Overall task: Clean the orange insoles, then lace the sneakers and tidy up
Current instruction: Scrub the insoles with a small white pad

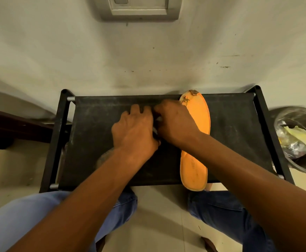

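Both hands are brought together at the middle of the rack's fabric shelf: the left hand and right hand are curled over a small greyish object, barely seen, so what is gripped cannot be told. One orange insole lies under the right wrist, its stained toe beyond the knuckles. That stain is judged the place for firm, short strokes. A waste bin stands well right of the right hand.

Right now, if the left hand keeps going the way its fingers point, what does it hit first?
Likely the rack's rear bar, then the wall. The left hand points away from the person over dark fabric; depth unclear.
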